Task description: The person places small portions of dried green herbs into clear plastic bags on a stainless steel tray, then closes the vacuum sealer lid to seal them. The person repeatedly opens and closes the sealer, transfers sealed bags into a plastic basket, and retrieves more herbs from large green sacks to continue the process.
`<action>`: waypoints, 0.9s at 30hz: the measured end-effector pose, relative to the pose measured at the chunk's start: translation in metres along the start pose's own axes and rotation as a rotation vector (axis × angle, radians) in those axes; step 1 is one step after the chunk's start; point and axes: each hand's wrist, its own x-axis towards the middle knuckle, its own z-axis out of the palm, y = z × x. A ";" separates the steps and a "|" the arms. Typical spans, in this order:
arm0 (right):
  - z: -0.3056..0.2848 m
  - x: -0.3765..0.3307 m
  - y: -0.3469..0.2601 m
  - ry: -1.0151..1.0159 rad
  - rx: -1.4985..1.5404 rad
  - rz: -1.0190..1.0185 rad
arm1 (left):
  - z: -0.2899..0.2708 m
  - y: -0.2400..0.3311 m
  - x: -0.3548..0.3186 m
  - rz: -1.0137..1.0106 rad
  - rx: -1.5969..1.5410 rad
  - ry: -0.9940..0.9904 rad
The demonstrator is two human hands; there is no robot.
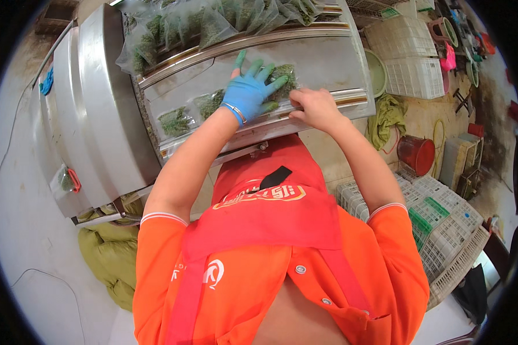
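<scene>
On the steel bed of the sealing machine point(328, 63), a clear bag of green vegetables point(282, 77) lies flat under the person's left hand point(248, 95), which wears a blue glove and presses down with fingers spread wide, holding nothing but pinning the bag so it stays flat against the metal. Just beside it, the bare right hand point(315, 106) pinches the near edge of the same bag at the machine's front rail, fingers narrowed on the plastic, apparently to line the open mouth up straight along the strip. Two more filled bags point(190, 112) lie in a row to the left on the same bed, mouths toward the person, which suggests they are set side by side for one pass. Beyond the bed, a heap of further bags point(201, 23) is piled along the far side (whether sealed or not cannot be told). White plastic crates point(443, 224) stand on the floor to the right, near a red bucket point(417, 152), and an olive cloth bundle point(106, 253) lies at lower left.
</scene>
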 end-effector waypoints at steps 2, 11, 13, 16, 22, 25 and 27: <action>0.005 0.000 0.006 0.039 -0.006 -0.036 | -0.001 0.001 0.000 0.000 0.029 -0.006; 0.005 -0.006 0.019 0.166 0.021 -0.277 | -0.005 -0.002 -0.002 -0.018 -0.071 -0.003; 0.005 -0.009 0.016 0.354 0.052 -0.371 | -0.004 -0.002 -0.002 -0.019 -0.040 -0.014; 0.018 -0.003 0.021 0.450 0.101 -0.538 | -0.003 0.000 -0.003 -0.021 -0.030 -0.020; 0.026 -0.007 0.019 0.472 0.174 -0.478 | -0.007 0.006 -0.005 -0.056 -0.097 -0.045; 0.028 -0.001 0.012 0.475 0.185 -0.492 | -0.009 0.008 -0.005 -0.075 -0.113 -0.062; 0.033 0.001 0.016 0.460 0.138 -0.489 | -0.014 0.009 -0.004 -0.082 -0.118 -0.085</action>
